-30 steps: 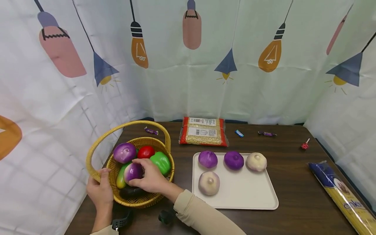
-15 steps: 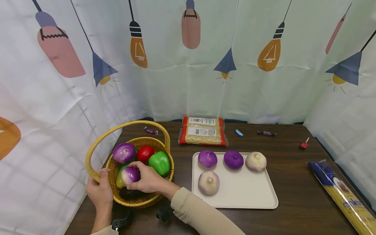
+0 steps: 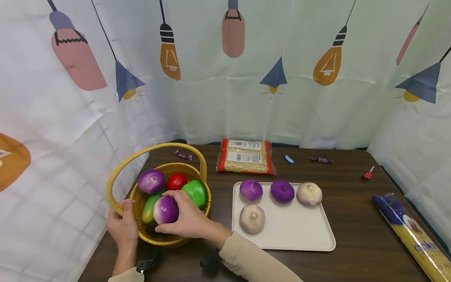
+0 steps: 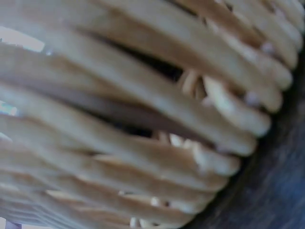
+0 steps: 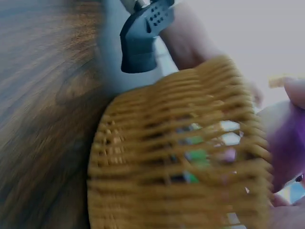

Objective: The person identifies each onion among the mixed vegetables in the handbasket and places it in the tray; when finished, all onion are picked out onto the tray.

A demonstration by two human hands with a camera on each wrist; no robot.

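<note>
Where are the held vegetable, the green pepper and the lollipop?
Held vegetable (image 3: 167,210), head view: on its purple skin.
Green pepper (image 3: 196,192), head view: on its glossy side.
Lollipop (image 3: 368,175), head view: on its red candy end.

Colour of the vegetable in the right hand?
The vegetable is purple with a whitish patch, clearest in the head view.

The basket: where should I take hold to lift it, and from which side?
Probably the middle of its handle, from above: that stretch arches free over the basket, while vegetables crowd the bowl. The left hand is at the handle's left end, so avoid that part.
</note>
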